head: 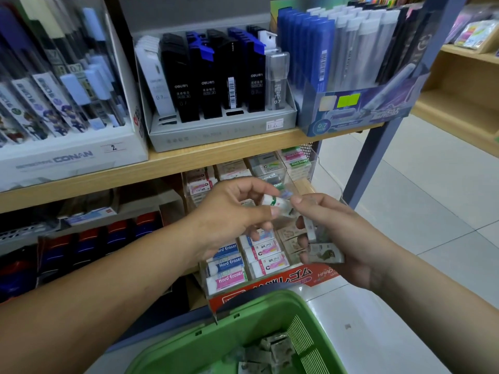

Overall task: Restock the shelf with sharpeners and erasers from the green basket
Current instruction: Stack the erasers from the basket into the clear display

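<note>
Left hand (232, 211) pinching eraser (278, 203), right hand (332, 233) gripping erasers (324, 252)

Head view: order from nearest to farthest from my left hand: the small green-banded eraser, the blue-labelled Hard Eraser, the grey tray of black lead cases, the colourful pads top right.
1. Small green-banded eraser: pinched by the left hand.
2. Blue-labelled Hard Eraser: just beneath the hand.
3. Grey tray of black lead cases: one level up.
4. Colourful pads: far top right.

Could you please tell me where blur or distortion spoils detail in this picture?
Head view: motion blur smears the small eraser pinched by the left hand, less so the boxed erasers in the right hand; the wide-angle lens bows the shelf edge.
</note>
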A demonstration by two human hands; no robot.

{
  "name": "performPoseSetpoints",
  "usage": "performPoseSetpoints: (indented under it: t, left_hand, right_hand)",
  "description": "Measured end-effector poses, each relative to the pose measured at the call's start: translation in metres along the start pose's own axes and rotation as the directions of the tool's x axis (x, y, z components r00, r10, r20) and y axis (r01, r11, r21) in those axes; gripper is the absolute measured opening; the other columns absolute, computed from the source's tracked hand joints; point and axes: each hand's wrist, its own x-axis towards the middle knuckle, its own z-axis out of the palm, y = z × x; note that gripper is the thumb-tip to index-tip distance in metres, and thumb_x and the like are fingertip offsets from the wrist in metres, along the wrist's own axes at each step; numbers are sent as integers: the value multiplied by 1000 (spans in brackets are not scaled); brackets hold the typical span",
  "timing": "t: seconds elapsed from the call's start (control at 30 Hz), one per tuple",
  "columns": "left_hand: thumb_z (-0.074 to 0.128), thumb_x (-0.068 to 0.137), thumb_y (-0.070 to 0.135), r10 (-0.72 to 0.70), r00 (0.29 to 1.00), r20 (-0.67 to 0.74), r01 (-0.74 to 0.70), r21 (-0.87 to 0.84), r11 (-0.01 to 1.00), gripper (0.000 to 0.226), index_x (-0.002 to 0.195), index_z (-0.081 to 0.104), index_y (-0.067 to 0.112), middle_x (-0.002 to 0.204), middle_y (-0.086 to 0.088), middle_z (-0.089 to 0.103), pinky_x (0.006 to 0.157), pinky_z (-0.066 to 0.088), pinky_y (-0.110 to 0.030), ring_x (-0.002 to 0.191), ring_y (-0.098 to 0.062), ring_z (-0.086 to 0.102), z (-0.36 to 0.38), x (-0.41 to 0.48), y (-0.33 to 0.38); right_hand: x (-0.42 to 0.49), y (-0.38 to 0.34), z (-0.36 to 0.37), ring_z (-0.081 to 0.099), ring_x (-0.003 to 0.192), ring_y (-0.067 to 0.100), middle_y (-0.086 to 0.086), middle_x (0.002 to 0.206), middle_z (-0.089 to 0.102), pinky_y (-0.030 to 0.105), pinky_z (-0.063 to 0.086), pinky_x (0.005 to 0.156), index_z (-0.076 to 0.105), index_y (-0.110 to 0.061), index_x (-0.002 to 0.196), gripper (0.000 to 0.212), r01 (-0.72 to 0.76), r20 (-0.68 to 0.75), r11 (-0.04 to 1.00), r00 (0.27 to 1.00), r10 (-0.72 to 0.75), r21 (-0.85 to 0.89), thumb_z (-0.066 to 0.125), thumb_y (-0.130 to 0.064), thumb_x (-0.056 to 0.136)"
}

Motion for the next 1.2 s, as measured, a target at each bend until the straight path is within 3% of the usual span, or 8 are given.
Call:
performPoseSetpoints:
  t: [0.17,0.37,0.53,0.63,0.77,0.87,1.0,1.2]
  left_hand:
    - [80,77,-11,41,997,65,-38,-55,998,27,91,81,12,114,-21,73,102,57,-47,112,-41,68,1,-3,-4]
    - [76,77,-19,71,997,29,-66,-132,989,43,109,72,9,114,-13,75,82,61,-28,99,-21,74,1,-6,-5]
    - [74,82,-15,23,998,54,-14,-158,987,40,113,72,10,111,-8,78,81,64,-33,101,-25,76,0,-6,-3]
    - [78,83,-5,10,1000,2,-9,-51,999,33,111,75,13,102,-7,80,84,64,-34,97,-23,77,0,-4,-4]
    - [86,81,11,34,977,-211,-12,104,995,28,106,77,17,96,-5,78,78,63,-29,82,-18,78,-6,7,-11]
    - [88,81,17,88,939,-331,-22,198,980,27,106,76,18,99,-7,76,71,64,-31,72,-19,76,-12,16,-13]
    - [83,85,9,71,908,-413,12,195,981,27,110,75,15,104,-6,72,56,54,-12,84,-18,74,-24,21,-10]
    - [82,86,16,79,909,-409,89,375,923,22,101,76,31,99,8,73,65,52,-6,91,-6,71,-45,25,-18]
  right_hand:
    - [1,1,-1,59,62,21,16,92,70,31,51,54,65,-19,111,20,-34,51,996,998,30,76,72,-15,93]
    - [1,1,-3,58,57,19,15,84,71,32,49,60,66,-19,112,25,9,63,993,998,-17,121,66,-3,93]
    - [1,0,-6,61,55,19,15,89,73,33,50,59,67,-19,108,19,20,21,991,1000,-23,134,67,-7,94]
    - [-1,-2,-9,64,52,19,9,81,72,34,50,61,67,-15,107,15,94,-104,991,991,-84,93,68,-9,94]
    - [-6,-6,-17,71,52,17,-1,69,73,29,53,46,67,-12,112,16,202,-238,979,951,-196,2,70,-14,96]
    - [-5,-6,-21,71,56,19,-3,67,72,35,59,54,67,-11,111,17,217,-268,976,939,-217,-30,72,-18,96]
    - [0,1,-13,76,70,31,3,82,79,45,60,63,68,-15,105,15,212,-262,973,938,-228,-87,76,-19,93]
    - [5,5,3,79,82,38,8,95,80,53,61,75,68,-15,109,21,184,-212,975,955,-207,-122,78,-21,92]
